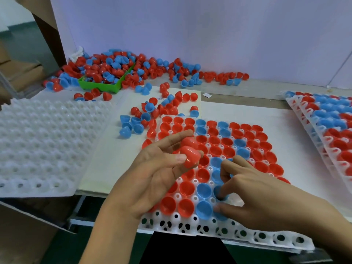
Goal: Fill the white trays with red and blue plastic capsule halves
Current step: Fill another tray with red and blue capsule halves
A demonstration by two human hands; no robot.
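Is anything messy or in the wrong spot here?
Yes. The green bin at the back overflows: capsule halves have spilled across the table all around it. The near tray also hangs over the table edge.

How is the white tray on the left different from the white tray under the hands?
The left tray has no capsule halves in its visible cups and nobody touches it. The middle tray is mostly filled with red and blue halves, only its near rows bare. Both are white, with rows of cups.

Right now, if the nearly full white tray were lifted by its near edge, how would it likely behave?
The white tray looks thin and perforated, so it would probably flex. Its near edge overhangs the table, so it may tip. The capsule halves seem to sit loosely and could spill.
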